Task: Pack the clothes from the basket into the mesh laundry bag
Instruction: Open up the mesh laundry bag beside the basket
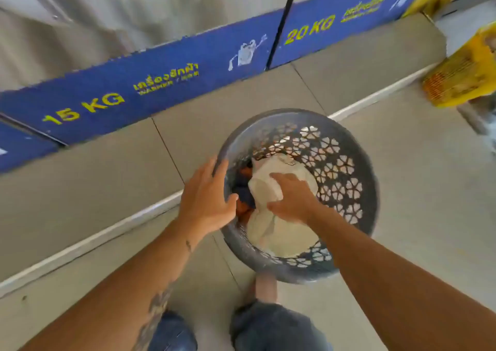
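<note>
The right hand (pixel 292 200) was sunk into the basket (pixel 359 163), fingers curled into a bunch of the cream garment (pixel 279 232) that lay uppermost, probably because it was the easiest piece to lift first. Just beside that hand, toward the left hand, dark blue and orange clothes (pixel 245 192) showed underneath. The left hand (pixel 206 192) lay spread on the near rim with fingers fairly straight and the thumb dipping inside, apparently bracing the basket so it would not shift as cloth was pulled. The basket stood on the tiled floor (pixel 107 189) below both hands. Beyond the hands stood the washers (pixel 107 29), and a yellow crate (pixel 461 77) sat far off past the right hand. The mesh laundry bag was not in view.
</note>
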`<state>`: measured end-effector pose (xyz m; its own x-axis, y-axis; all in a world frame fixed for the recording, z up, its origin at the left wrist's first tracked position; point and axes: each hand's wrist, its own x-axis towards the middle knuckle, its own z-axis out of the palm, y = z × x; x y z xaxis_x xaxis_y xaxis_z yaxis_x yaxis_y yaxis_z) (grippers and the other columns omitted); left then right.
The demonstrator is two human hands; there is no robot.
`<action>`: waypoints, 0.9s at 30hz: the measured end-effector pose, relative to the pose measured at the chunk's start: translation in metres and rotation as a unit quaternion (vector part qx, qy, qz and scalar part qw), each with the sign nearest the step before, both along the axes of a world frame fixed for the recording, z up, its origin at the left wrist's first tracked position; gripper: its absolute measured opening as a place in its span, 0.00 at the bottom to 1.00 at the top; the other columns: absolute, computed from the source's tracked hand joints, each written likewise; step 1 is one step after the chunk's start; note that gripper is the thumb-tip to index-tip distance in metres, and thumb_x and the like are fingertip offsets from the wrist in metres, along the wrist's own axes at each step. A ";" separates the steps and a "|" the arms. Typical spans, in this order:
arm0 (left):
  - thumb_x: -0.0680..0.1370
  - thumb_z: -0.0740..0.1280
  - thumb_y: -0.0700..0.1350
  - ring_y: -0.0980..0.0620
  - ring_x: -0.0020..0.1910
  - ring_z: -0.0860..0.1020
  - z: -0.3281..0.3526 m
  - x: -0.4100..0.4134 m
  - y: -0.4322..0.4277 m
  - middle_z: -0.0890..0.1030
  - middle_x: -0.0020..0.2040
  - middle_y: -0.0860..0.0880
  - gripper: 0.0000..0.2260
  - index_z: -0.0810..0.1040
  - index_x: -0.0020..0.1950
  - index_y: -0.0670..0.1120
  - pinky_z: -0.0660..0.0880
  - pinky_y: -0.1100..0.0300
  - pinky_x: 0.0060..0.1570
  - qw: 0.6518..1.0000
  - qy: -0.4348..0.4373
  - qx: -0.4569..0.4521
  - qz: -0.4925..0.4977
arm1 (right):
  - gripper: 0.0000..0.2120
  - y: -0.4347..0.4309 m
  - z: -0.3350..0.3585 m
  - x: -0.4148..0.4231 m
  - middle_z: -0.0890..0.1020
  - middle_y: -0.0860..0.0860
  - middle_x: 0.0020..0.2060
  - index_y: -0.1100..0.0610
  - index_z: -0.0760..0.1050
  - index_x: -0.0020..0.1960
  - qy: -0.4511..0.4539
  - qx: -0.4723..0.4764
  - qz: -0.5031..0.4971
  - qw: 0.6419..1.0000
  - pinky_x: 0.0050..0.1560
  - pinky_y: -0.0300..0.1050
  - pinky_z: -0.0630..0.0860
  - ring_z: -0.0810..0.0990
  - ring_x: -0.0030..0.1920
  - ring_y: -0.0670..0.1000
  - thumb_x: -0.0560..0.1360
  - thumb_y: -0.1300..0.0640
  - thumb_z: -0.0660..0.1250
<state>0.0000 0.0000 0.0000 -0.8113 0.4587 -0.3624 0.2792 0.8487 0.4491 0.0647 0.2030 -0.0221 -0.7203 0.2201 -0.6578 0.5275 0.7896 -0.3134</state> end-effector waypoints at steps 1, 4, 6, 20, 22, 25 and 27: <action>0.77 0.65 0.56 0.45 0.77 0.57 -0.019 -0.002 0.002 0.54 0.80 0.47 0.35 0.54 0.80 0.50 0.62 0.48 0.72 0.999 0.029 0.008 -0.018 | 0.43 0.000 -0.017 0.002 0.53 0.53 0.81 0.43 0.50 0.81 -0.006 0.006 0.008 1.000 0.75 0.62 0.61 0.54 0.79 0.62 0.74 0.46 0.72; 0.76 0.66 0.52 0.45 0.78 0.57 -0.064 -0.010 0.003 0.52 0.81 0.48 0.33 0.60 0.79 0.50 0.64 0.47 0.71 0.993 0.083 0.084 0.004 | 0.50 0.002 -0.070 0.009 0.43 0.49 0.81 0.36 0.43 0.79 -0.008 0.013 -0.001 1.000 0.74 0.65 0.63 0.51 0.78 0.64 0.72 0.52 0.75; 0.75 0.66 0.50 0.47 0.78 0.58 -0.077 -0.014 0.005 0.56 0.80 0.49 0.31 0.64 0.78 0.50 0.65 0.48 0.70 0.985 0.106 0.137 0.017 | 0.53 0.002 -0.101 0.008 0.46 0.48 0.79 0.36 0.42 0.79 0.024 0.018 -0.007 1.000 0.69 0.61 0.70 0.60 0.74 0.64 0.71 0.57 0.75; 0.75 0.62 0.43 0.45 0.62 0.76 -0.078 -0.011 -0.001 0.77 0.66 0.50 0.19 0.78 0.65 0.46 0.73 0.51 0.59 0.943 0.273 0.191 -0.011 | 0.21 0.004 -0.085 -0.018 0.81 0.52 0.51 0.51 0.77 0.65 0.267 -0.025 -0.134 0.954 0.41 0.45 0.77 0.80 0.44 0.52 0.74 0.64 0.63; 0.76 0.61 0.44 0.44 0.58 0.78 -0.065 0.009 -0.012 0.78 0.63 0.51 0.17 0.77 0.64 0.48 0.74 0.52 0.54 0.947 0.278 0.159 -0.003 | 0.16 -0.006 -0.054 0.002 0.83 0.52 0.45 0.52 0.79 0.59 0.312 -0.055 -0.205 0.926 0.39 0.47 0.79 0.81 0.41 0.52 0.75 0.62 0.63; 0.77 0.59 0.48 0.44 0.56 0.78 -0.044 0.049 -0.028 0.78 0.61 0.52 0.16 0.75 0.64 0.50 0.74 0.52 0.52 0.956 0.263 0.131 0.005 | 0.12 -0.020 -0.008 0.033 0.83 0.51 0.40 0.54 0.81 0.52 0.394 -0.103 -0.272 0.872 0.41 0.50 0.79 0.81 0.39 0.52 0.74 0.63 0.62; 0.78 0.58 0.50 0.44 0.58 0.77 -0.028 0.076 -0.035 0.76 0.65 0.53 0.18 0.72 0.68 0.53 0.73 0.52 0.56 0.961 0.243 0.132 0.019 | 0.09 -0.031 0.027 0.051 0.81 0.49 0.34 0.58 0.81 0.46 0.446 -0.161 -0.301 0.827 0.37 0.47 0.76 0.78 0.35 0.52 0.73 0.65 0.62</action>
<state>0.0763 -0.0350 -0.0280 -0.8731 0.4495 0.1887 0.4818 0.7366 0.4747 0.1160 0.1716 0.0050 -0.7742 0.6327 -0.0187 0.2405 0.2667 -0.9333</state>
